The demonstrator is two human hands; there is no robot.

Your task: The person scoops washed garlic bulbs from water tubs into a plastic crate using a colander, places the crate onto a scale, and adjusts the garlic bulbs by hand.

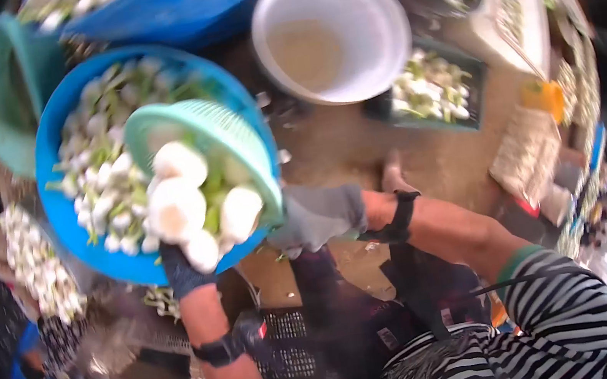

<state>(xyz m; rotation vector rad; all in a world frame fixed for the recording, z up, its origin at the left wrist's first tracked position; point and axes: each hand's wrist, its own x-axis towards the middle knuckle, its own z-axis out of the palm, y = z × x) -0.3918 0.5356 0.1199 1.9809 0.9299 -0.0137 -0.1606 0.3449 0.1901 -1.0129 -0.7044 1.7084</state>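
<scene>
A pale green plastic basket [233,133] is tilted over a wide blue tub [65,231], its mouth facing left. Large white bulbs [176,207], like onions or garlic, lie at its mouth, blurred. My right hand [315,217], in a grey glove, has its fingers closed at the basket's right side. At the lower edge of the bulbs is my left hand [189,271], in a dark glove; its fingers are hidden behind them. Many smaller white bulbs with green stems [102,190] fill the tub below.
A white bucket [367,33] with murky contents stands beyond the tub. Right of it is a dark crate [473,96] of bulbs. A green basket [17,113] and a bulb pile [42,265] lie left. Black crates [295,353] stand near my legs.
</scene>
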